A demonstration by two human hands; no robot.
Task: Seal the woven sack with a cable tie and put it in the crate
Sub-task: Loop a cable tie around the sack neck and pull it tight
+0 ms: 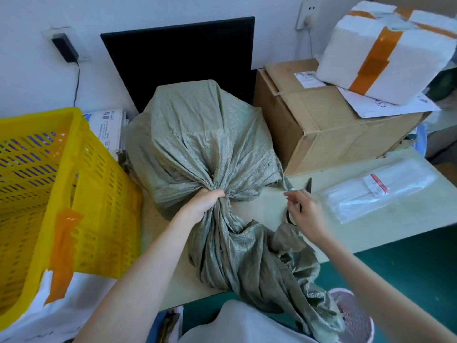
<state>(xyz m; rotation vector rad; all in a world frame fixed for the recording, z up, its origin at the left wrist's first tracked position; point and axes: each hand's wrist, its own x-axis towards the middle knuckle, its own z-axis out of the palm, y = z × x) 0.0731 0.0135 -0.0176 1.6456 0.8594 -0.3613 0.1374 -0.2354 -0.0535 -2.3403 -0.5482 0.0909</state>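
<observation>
**Head view: sack neck held, other hand at the scissors**

Head camera looks down on a table (pixel 371 233). Left of the grip stands a yellow crate (pixel 61 194). The left hand (pixel 205 204) is clenched round the gathered neck of the green woven sack (pixel 197 144). Right of it, the right hand (pixel 303 209), fingers loosely spread, hovers over black scissors (pixel 308 185); whether it holds anything is unclear. Further right lies a bag of cable ties (pixel 378 191).

Both forearms bare, no sleeves in view; left hand (pixel 202 204), right hand (pixel 305 214) without gloves or rings; white garment (pixel 237 323) on torso.
</observation>
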